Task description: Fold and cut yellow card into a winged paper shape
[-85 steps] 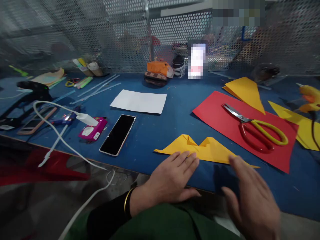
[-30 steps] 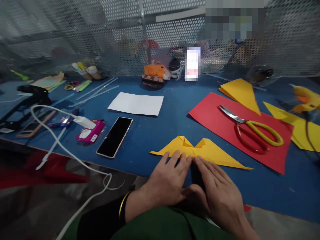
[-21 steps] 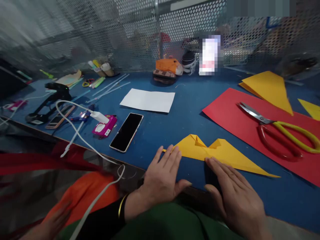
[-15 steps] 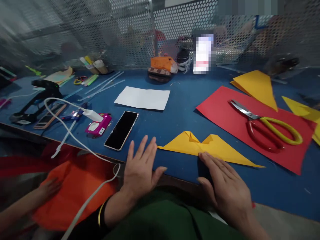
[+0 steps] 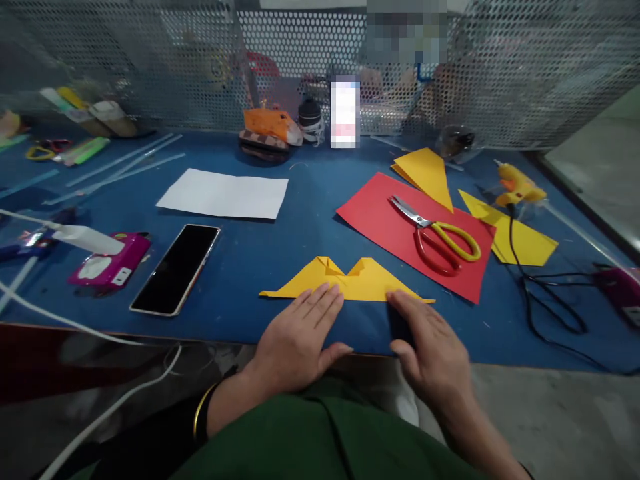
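On the blue tabletop (image 5: 300, 233), unclenched hands (image 5: 300, 337) (image 5: 435, 350) — set apart — partly hide folded yellow paper (image 5: 357, 285).

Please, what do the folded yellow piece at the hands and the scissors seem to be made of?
The folded yellow piece looks like matte paper or thin card, given its crisp creases. The scissors have shiny silver blades, likely polished metal; their smooth red and yellow handles are possibly plastic.

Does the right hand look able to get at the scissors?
Probably yes: the scissors lie uncovered on the red paper, beyond the right hand, with only a tip of folded yellow paper between.
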`<action>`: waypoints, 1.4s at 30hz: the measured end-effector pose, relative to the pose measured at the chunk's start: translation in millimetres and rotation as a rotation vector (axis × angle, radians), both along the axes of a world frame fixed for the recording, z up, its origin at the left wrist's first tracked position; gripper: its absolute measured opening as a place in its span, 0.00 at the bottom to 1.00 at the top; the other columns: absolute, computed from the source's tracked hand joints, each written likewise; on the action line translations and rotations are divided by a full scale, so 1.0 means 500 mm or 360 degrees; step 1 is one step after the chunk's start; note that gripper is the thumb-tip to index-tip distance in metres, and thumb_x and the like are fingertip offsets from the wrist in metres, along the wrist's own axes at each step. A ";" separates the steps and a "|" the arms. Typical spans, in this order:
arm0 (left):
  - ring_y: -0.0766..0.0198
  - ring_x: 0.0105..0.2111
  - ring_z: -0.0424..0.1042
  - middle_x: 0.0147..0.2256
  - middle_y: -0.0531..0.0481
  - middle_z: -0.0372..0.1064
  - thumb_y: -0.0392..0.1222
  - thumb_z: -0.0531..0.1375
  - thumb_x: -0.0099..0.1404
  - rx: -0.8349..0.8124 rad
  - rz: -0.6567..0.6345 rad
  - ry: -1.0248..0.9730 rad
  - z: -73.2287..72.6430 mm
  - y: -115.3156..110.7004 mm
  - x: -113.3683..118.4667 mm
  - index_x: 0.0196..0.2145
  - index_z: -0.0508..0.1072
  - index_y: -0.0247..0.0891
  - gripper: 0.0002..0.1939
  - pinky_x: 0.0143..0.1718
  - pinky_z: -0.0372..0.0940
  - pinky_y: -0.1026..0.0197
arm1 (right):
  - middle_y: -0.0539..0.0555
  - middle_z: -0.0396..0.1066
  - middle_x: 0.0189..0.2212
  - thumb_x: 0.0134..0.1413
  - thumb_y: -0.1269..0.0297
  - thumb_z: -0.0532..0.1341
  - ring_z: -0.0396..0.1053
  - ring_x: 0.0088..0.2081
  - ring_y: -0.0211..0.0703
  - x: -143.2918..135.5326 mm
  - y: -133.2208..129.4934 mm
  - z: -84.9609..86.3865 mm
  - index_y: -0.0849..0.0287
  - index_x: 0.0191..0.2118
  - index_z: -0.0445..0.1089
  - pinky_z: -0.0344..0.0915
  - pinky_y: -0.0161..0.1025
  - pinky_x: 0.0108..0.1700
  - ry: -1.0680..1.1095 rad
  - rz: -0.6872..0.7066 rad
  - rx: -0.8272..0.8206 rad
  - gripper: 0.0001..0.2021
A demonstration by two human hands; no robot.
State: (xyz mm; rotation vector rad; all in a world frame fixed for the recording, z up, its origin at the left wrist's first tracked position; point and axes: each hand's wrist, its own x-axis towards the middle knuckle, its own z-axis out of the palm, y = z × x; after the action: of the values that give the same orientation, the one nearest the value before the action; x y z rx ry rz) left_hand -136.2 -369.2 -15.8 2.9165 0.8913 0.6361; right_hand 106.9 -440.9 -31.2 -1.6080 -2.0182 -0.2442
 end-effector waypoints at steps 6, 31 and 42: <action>0.53 0.61 0.66 0.58 0.38 0.70 0.46 0.54 0.74 0.0007 0.0013 -0.0070 0.014 0.005 0.004 0.59 0.68 0.27 0.23 0.61 0.65 0.50 | 0.67 0.73 0.53 0.69 0.52 0.51 0.70 0.56 0.60 0.094 -0.032 0.018 0.65 0.61 0.66 0.66 0.55 0.56 -0.0107 -0.0254 0.0034 0.25; 0.64 0.35 0.72 0.32 0.51 0.74 0.37 0.54 0.74 -0.0100 0.0088 -0.0213 0.027 0.053 0.021 0.37 0.77 0.36 0.12 0.37 0.67 0.62 | 0.57 0.76 0.31 0.64 0.78 0.51 0.68 0.34 0.44 -0.042 0.128 0.082 0.61 0.35 0.75 0.66 0.45 0.44 -0.0571 0.0725 0.0170 0.16; 0.62 0.30 0.67 0.30 0.48 0.68 0.33 0.50 0.73 0.0055 0.0068 -0.0049 0.024 0.057 0.036 0.32 0.73 0.35 0.14 0.31 0.61 0.59 | 0.53 0.76 0.31 0.66 0.70 0.56 0.68 0.34 0.42 -0.041 0.121 0.051 0.59 0.36 0.74 0.62 0.42 0.44 -0.0192 0.0435 0.0029 0.10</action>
State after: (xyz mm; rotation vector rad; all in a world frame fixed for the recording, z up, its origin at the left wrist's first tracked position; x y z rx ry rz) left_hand -118.2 -340.7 -3.6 2.9168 0.9507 0.7046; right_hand 86.3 -380.7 -5.7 -1.3146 -2.2914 -0.2611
